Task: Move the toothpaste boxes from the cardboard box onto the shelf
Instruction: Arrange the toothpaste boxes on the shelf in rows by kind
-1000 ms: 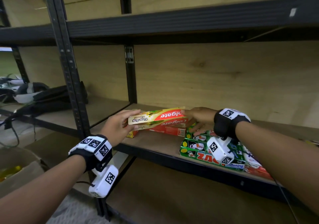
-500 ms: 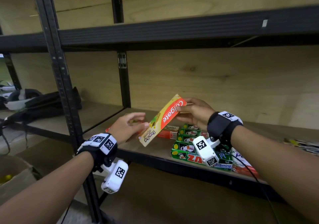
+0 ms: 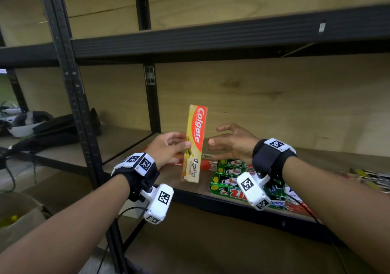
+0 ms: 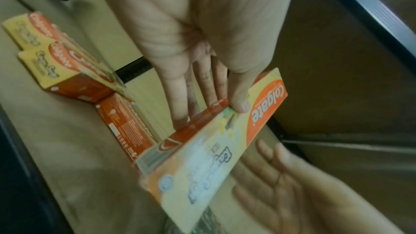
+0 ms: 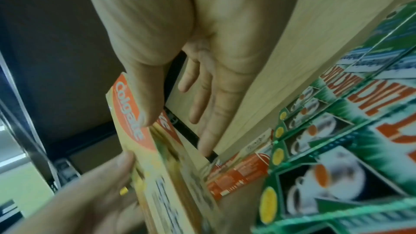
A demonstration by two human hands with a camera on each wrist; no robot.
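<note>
My left hand (image 3: 166,147) pinches a Colgate toothpaste box (image 3: 194,143) at about its middle, thumb on the printed front and fingers (image 4: 180,95) flat along the side behind it, so this grip is closed on the carton. The box stands nearly upright in the air, red end up and yellow end down, above the front part of the wooden shelf (image 3: 168,174) and not touching it. My right hand (image 3: 232,145) is just beside the box on its right, palm turned toward it, fingers spread and only loosely bent; from the head view there is a gap between thumb tip and carton, while from the right wrist view the thumb (image 5: 144,99) overlaps the red logo, so I cannot tell whether it touches. That grip holds nothing. Behind and below the held box, more red and yellow Colgate boxes (image 4: 67,67) lie flat on the shelf board, two side by side and another (image 4: 126,127) in front of them at an angle. To the right of these, a stack of green toothpaste boxes (image 3: 230,181) lies near the front edge, beneath my right wrist. The cardboard box (image 3: 19,219) sits low at the far left, on the floor, with something yellow showing inside it.
</note>
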